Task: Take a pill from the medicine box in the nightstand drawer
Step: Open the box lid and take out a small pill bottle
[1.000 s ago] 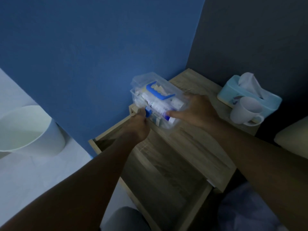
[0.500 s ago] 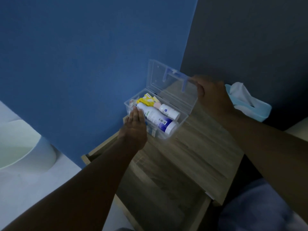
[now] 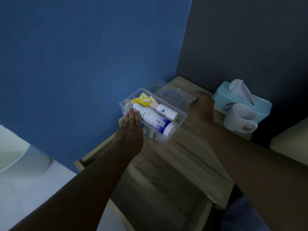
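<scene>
A dim corner of blue and grey walls frames a wooden nightstand (image 3: 188,152) whose drawer (image 3: 160,194) stands pulled out. On its top sits the clear medicine box (image 3: 180,118), lid (image 3: 173,95) laid fully back, holding a large white bottle (image 3: 155,121), a smaller one (image 3: 167,110) and a yellow packet (image 3: 141,101). The left hand (image 3: 131,130) rests flat and open-fingered at the box's near end, gripping nothing, while the right hand (image 3: 202,108) curls over the lid's edge; a tissue box (image 3: 233,104) and white mug (image 3: 238,120) stand just beside
</scene>
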`<state>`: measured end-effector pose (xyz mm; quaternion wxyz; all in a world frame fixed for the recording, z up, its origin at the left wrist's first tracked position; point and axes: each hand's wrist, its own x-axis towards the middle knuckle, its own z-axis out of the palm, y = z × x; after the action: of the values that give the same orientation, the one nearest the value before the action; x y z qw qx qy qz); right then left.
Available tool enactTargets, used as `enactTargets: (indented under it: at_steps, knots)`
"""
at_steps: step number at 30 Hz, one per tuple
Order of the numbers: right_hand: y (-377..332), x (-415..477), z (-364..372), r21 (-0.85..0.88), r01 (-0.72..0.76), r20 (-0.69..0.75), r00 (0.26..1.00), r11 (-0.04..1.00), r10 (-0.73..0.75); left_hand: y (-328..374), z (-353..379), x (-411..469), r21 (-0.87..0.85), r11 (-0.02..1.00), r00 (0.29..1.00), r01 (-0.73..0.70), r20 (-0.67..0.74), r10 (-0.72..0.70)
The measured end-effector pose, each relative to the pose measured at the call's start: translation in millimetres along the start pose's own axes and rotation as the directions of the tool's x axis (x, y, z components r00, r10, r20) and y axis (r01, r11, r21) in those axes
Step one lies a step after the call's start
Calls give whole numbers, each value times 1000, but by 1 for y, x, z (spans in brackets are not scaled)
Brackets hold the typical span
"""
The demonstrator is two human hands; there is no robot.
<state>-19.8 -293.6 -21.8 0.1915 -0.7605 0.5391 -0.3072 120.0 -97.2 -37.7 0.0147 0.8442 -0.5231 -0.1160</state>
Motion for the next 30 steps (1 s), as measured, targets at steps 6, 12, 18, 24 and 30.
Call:
enactTargets:
  at_steps: [6,12,18,24,30]
  knots:
    - [-47,6,11,70,519,135,842,852,-523,0,3,2,11,1000,1000,9,-22,-9]
    - [-71,18,38,61,641,586,598,765,-547,-3,7,5,-18,1000,999,11,-41,-11]
    - [-77,25,46,11,688,686,523,726,-506,-6,13,9,-39,999,998,0,-55,-2]
    - [-71,25,50,27,653,674,548,757,-496,-11,21,12,-28,999,996,-27,-88,24]
    - [-62,16,37,97,588,483,678,803,-555,-11,16,8,16,999,997,-50,-66,51]
